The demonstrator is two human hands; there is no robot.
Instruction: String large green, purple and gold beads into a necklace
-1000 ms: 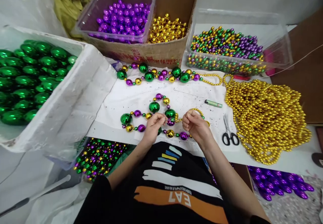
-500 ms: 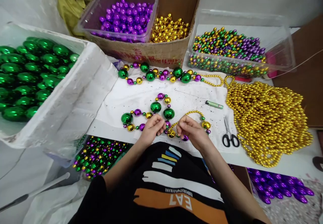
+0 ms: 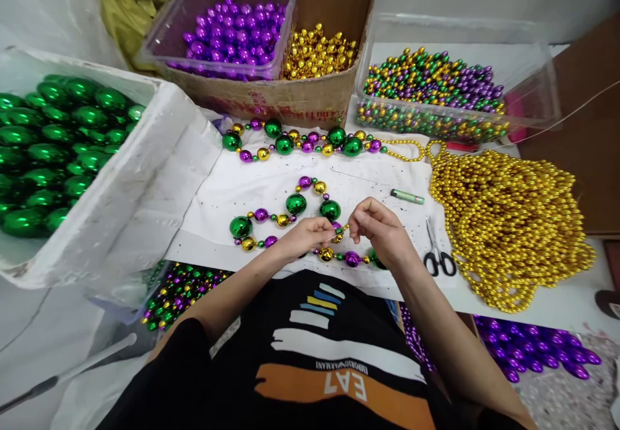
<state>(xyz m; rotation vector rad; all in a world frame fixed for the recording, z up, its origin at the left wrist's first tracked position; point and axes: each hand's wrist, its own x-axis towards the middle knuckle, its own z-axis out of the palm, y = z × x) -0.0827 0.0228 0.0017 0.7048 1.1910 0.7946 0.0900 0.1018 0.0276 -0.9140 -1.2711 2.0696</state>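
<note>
White cloth bore the green, gold and purple bead necklace, one side passing beneath the right hand. Like the left hand, it was half-curled, fingertips near together; any hold could not be determined.

Bead strand: glossy green, purple and gold balls, with small beads between larger ones
Largest balls: green
Pose: winding loosely, one bend peaking toward the back, another turning at the left
Place: across the white cloth
Middle stretch: partly hidden
</note>
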